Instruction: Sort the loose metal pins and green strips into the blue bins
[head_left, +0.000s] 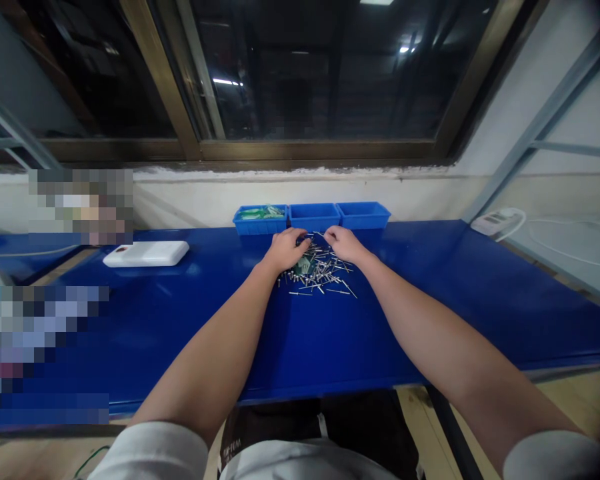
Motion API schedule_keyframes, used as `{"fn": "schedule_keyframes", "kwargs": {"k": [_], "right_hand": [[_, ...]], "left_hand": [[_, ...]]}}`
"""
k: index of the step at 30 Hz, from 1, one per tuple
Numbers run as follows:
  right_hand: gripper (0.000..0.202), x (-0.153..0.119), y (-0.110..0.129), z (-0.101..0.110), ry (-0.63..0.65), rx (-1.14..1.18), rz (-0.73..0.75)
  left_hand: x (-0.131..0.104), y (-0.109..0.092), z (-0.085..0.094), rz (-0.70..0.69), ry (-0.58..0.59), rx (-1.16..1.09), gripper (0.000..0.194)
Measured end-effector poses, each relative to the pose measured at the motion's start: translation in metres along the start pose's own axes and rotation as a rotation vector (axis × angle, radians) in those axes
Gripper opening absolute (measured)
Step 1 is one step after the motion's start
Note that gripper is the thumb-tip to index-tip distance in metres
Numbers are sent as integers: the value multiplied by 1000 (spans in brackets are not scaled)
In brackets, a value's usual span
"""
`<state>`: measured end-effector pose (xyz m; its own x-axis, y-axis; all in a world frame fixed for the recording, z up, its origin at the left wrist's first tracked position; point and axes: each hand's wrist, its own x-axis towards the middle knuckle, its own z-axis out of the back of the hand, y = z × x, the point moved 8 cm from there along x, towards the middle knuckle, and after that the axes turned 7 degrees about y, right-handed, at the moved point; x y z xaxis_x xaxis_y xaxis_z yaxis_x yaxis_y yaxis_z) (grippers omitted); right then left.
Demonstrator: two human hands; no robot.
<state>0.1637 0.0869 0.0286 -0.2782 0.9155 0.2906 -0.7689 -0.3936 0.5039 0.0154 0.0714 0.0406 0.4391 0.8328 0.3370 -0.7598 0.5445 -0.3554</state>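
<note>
blue table (330,347), white box (147,254) lying flat on its left part, well apart from the hands. then we have the left bin (261,229), green and white bits inside. left hand (289,249): fingers curled over the left side of the heap; we cannot tell if they grasp anything. just beside it, green bits (305,267) mixed in with metal pins (325,272), all loose on the table in front of the bins, pins pointing every way. middle bin (314,215) stands behind the heap. right hand (343,244): thumb and finger close together at the far edge, a thin pin at the tips; pinched or only touched, we cannot tell. right bin (363,220) just behind it. to do it well, we'd lift pins singly by one end, spread the tangle gently with the left, and mind strays along the near edge.
</note>
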Motion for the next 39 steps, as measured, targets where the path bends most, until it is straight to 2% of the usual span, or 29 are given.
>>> {"fn": "schedule_keyframes", "kwargs": {"k": [3, 7, 9, 14, 19, 25, 29, 32, 35, 39], "right_hand": [[20, -1, 14, -2, 30, 18, 74], [18, -2, 22, -3, 57, 67, 107], [18, -3, 22, -4, 67, 136, 112], [14, -2, 18, -6, 95, 474, 97], [20, -1, 21, 3, 49, 557, 138], [22, -3, 21, 7, 47, 723, 103], [22, -5, 20, 10, 24, 649, 103], [20, -7, 16, 22, -131, 534, 104], [19, -11, 11, 34, -295, 311, 65], [30, -11, 11, 36, -351, 46, 86]], "left_hand": [[1, -6, 4, -55, -31, -28, 34], [2, -9, 3, -102, -5, -19, 27], [2, -8, 3, -94, -2, 1, 29], [1, -7, 4, -52, -17, 74, 34], [1, -7, 5, -19, -23, 83, 34], [2, -10, 3, -44, 2, 77, 36], [1, -12, 3, -39, 15, 57, 36], [0, -12, 5, -30, 3, 19, 34], [-1, -5, 11, 19, -67, 16, 33], [-2, 9, 16, 100, -146, 63, 29]]}}
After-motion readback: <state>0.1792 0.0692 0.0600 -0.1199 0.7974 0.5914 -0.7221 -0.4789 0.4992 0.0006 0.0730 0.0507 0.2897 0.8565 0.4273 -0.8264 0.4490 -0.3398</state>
